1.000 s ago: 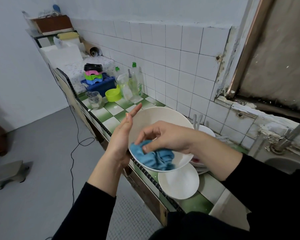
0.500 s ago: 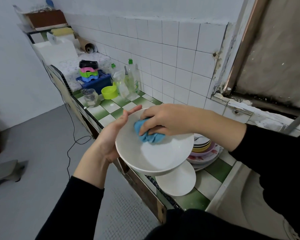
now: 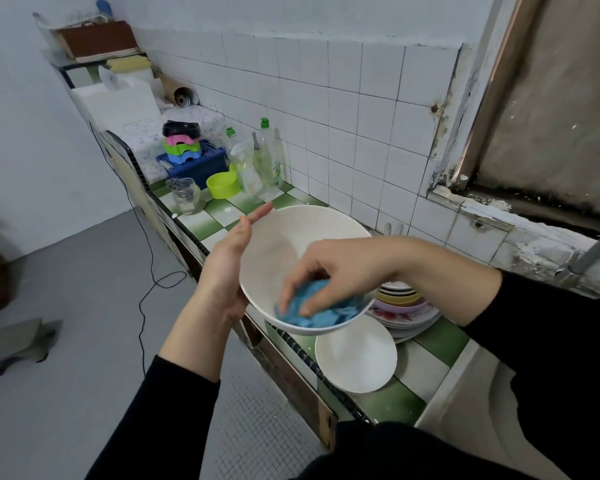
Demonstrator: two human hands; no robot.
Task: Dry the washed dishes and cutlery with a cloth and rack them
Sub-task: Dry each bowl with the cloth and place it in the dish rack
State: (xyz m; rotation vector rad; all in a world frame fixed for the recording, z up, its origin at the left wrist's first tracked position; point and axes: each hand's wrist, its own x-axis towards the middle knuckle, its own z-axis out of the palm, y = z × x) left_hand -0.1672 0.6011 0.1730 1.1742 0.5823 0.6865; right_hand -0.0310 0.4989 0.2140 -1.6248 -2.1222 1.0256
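My left hand point(image 3: 226, 271) holds a large white bowl point(image 3: 284, 244) by its left rim, tilted toward me above the counter edge; one finger sticks out straight past the rim. Inside the bowl's lower part, my right hand point(image 3: 333, 268) presses a crumpled blue cloth point(image 3: 321, 311) with curled fingers. A white plate point(image 3: 355, 358) lies on the counter just below the bowl. Behind my right wrist stands a stack of coloured plates and bowls point(image 3: 402, 303).
The green-and-white tiled counter point(image 3: 440, 344) runs along the wall. At its far end are a blue crate point(image 3: 201, 164) with coloured plastic items, a green cup point(image 3: 222, 185), a glass jar point(image 3: 186, 195) and detergent bottles point(image 3: 267, 161). A tap point(image 3: 596, 251) is at the right.
My right hand has swept the cloth from the bowl's upper left rim down to its lower part. The bowl has tipped more steeply toward me.
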